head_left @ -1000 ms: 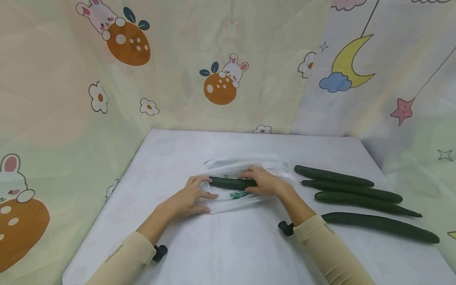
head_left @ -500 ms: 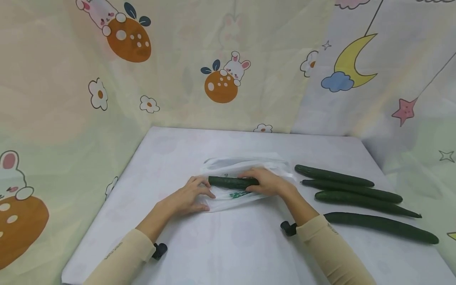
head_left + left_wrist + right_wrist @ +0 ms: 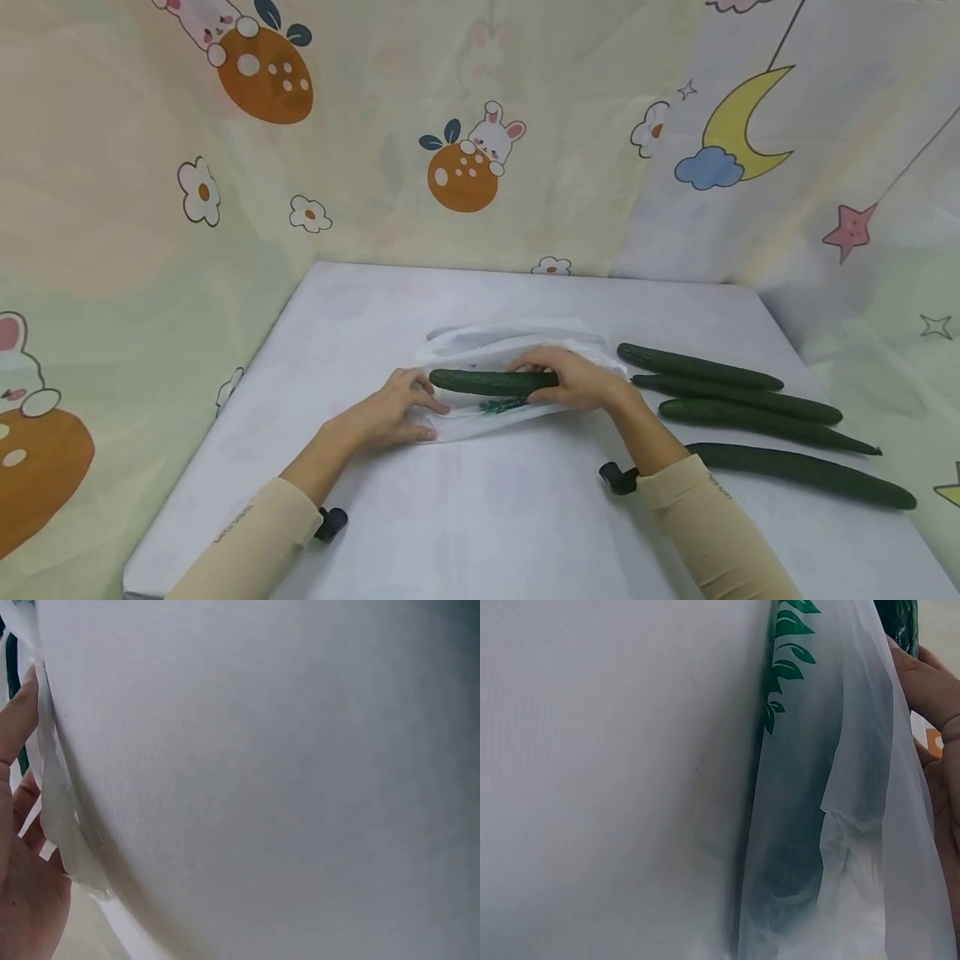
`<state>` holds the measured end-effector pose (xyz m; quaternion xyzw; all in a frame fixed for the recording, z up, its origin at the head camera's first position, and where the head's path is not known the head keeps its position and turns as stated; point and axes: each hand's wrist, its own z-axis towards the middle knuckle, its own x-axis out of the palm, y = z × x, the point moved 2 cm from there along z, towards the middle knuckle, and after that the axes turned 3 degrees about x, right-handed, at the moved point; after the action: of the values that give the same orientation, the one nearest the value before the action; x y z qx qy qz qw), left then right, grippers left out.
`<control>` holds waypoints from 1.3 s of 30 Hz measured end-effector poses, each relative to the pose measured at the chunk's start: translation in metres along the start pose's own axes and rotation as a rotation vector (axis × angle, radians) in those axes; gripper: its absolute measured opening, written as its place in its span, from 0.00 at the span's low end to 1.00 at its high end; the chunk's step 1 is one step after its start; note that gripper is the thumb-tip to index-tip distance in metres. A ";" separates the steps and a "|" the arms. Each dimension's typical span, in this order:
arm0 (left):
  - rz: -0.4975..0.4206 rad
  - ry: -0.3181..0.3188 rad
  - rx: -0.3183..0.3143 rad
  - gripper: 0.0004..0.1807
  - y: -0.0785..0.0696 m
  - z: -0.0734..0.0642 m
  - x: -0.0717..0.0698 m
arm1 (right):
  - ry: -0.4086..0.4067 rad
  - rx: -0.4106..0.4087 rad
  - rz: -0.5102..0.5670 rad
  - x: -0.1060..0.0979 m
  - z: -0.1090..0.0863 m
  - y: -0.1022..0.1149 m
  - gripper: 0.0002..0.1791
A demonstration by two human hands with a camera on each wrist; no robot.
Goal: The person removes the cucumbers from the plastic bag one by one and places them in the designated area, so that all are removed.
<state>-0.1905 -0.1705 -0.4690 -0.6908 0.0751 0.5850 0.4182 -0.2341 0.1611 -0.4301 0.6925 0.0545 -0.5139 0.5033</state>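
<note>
My right hand grips a dark green cucumber near its right end, and the hand covers that end. The cucumber lies level over a thin white plastic bag with green leaf print, its left end right by the left fingers. My left hand is at the bag's left edge, thumb and fingers spread apart and touching the film. In the left wrist view the bag's edge runs along those fingers. The right wrist view has the bag's side with a dark shade showing through, and a bit of cucumber above the fingers.
Several more cucumbers lie side by side on the right of the white-covered table, the nearest one partly behind the right sleeve. Printed cloth hangs behind and beside the table.
My right hand has shifted slightly right along the cucumber. More of the cucumber shows, its left end now farther left over the left fingertips. The left hand has barely moved.
</note>
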 end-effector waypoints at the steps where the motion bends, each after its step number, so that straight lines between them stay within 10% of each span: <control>1: -0.006 0.001 -0.004 0.19 0.000 0.000 0.000 | -0.001 -0.009 0.012 0.000 0.000 0.001 0.28; 16: 0.025 -0.048 0.050 0.20 0.006 -0.004 0.005 | -0.030 -0.069 0.131 -0.001 0.021 0.034 0.29; 39: -0.010 0.002 -0.027 0.20 0.001 0.001 0.002 | -0.038 -0.159 0.108 -0.034 0.045 0.090 0.29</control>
<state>-0.1914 -0.1692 -0.4714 -0.6974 0.0643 0.5832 0.4115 -0.2260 0.0985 -0.3442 0.6422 0.0480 -0.4932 0.5848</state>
